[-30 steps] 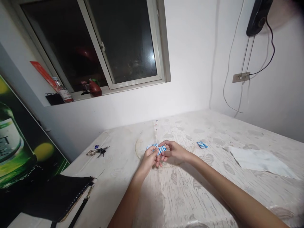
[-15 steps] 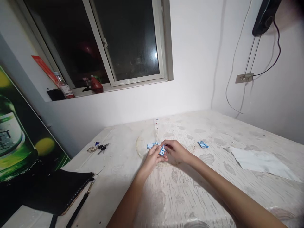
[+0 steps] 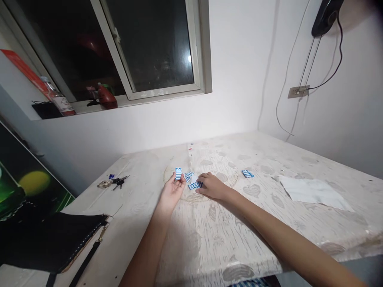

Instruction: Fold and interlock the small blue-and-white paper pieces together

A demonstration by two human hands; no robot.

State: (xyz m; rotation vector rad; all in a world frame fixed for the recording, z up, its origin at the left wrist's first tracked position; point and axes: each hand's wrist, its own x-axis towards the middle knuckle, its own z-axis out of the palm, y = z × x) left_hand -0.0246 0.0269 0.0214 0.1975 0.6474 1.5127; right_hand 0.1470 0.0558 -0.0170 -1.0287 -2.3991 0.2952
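Note:
Between the thumb and fingers of my left hand (image 3: 172, 191) is a small blue-and-white striped card (image 3: 178, 173), raised upright with the palm turned up. My right hand (image 3: 211, 185) lies low over the table, its bent fingers and thumb round the right end of another striped card (image 3: 194, 185). That card's far end is hidden under the fingers. Loose striped cards (image 3: 188, 176) lie between the two hands on a round clear mat (image 3: 191, 200). Farther right, apart from both hands, rests a small pile of the same cards (image 3: 247, 173).
A bunch of keys (image 3: 119, 181) lies on the left of the patterned tablecloth (image 3: 227, 243). Nearer, at the left edge, is a black bag (image 3: 56, 237) with a strap. A white cloth (image 3: 314, 193) lies to the right. Behind are a wall and a window (image 3: 149, 48).
My hands, together around cards before, have come apart. The left moved left with a card; the right went down to a card on the table. The whole view has shifted slightly.

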